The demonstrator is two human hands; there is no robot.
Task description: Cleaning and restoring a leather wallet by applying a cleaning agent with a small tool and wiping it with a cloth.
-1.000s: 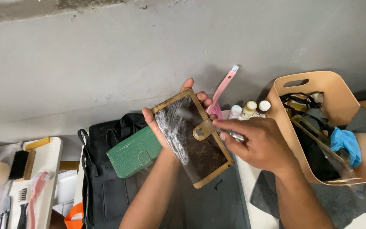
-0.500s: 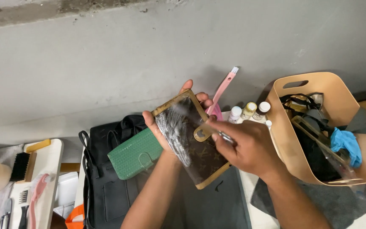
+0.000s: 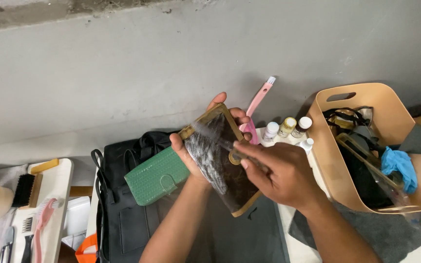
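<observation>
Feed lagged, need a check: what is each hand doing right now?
Left hand: closed around the brown wallet, holding it up.
Right hand: closed on a thin tool, blurred, against the wallet.

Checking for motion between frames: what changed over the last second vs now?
The right hand slid left and slightly down across the brown wallet, its blurred tool now over the whitish streaked patch. The left hand holds the wallet up at much the same tilt. The green wallet, black bag, pink brush, small bottles and tan basket kept their places.
</observation>
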